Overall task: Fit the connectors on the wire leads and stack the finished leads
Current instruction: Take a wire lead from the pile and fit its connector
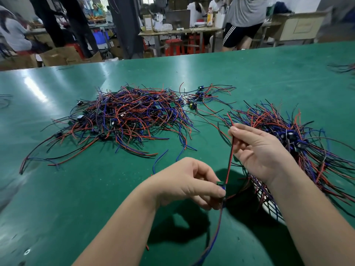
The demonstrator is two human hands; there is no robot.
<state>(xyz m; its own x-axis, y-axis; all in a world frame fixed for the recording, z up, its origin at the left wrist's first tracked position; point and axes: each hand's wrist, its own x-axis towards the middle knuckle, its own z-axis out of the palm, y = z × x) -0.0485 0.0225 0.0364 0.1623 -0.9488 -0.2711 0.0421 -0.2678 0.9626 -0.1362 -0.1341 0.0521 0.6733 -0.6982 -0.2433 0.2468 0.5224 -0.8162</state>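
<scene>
Left hand (189, 182) pinches the small board (221, 184); raised right hand (258, 150) pinches its red wire (229, 162).

The table top (76, 189) looked to me like a green rubbery mat. It was smooth, with a soft gloss that caught glare at the far left and pale scuffs nearer. The leads in the left pile (124, 116) and the right pile (307, 150) wore smooth, slightly shiny plastic insulation, as did the red lead (229, 164). The small board (220, 183) looked matt green. At the far left, the boxes (55, 56) were dull brown cardboard.
</scene>
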